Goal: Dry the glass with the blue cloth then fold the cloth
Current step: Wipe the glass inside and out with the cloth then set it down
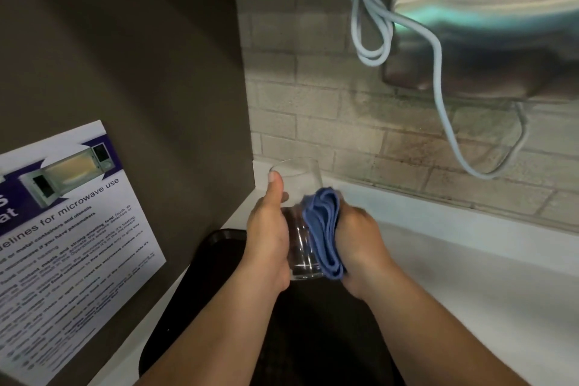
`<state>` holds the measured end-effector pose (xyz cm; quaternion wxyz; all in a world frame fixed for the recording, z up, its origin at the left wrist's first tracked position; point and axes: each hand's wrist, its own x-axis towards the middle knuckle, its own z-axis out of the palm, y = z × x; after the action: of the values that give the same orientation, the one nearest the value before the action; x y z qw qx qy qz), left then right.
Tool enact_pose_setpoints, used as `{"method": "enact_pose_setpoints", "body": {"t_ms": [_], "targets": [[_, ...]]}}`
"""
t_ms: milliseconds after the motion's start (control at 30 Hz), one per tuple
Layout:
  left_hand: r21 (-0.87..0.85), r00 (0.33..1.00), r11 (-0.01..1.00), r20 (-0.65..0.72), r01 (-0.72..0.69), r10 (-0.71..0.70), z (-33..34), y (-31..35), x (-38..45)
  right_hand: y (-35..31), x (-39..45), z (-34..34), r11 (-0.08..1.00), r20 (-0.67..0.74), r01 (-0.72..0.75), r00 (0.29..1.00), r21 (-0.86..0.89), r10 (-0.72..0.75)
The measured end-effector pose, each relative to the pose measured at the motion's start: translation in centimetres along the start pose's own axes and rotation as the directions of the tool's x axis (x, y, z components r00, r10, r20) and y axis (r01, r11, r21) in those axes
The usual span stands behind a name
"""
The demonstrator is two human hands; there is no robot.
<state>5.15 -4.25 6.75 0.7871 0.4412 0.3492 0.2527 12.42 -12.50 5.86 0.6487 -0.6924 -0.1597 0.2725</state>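
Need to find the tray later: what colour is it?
Black, or very dark; the tray shows below the hands in the head view.

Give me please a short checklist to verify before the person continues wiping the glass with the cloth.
1. Left hand grips the glass, thumb near the rim: ok.
2. Right hand holds the blue cloth bunched: ok.
3. Cloth touches the glass outside wall: ok.
4. Inside of glass dry: cannot tell.
5. Glass held over the black tray: ok.
6. Hanging cable apart from the hands: ok.
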Motion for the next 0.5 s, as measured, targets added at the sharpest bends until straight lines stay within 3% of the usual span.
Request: {"method": "enact_pose_setpoints", "body": {"t_ms": [67,200,333,500], "targets": [[0.053,0.997,0.998,-0.067,-0.035,0.039,0.0,0.2,0.4,1.7,-1.5,0.4,0.986,-0.007,0.098,0.995,-0.138,-0.100],[0.231,0.997,0.973,-0.062,-0.025,0.040,-0.3,-0.1,0.7,2.9,-3.6,0.9,0.902,-0.021,0.350,0.930,-0.254,-0.367],[0.075,0.991,0.994,0.097,0.080,-0.087,-0.7,0.0,0.3,2.3,-4.4,1.4,0.837,-0.010,0.445,0.881,-0.318,-0.473],[0.042,0.976,0.999,0.219,-0.004,-0.005,-1.2,-0.2,0.6,0.4,-3.8,1.7,0.781,-0.025,0.495,0.839,-0.380,-0.544]]}}
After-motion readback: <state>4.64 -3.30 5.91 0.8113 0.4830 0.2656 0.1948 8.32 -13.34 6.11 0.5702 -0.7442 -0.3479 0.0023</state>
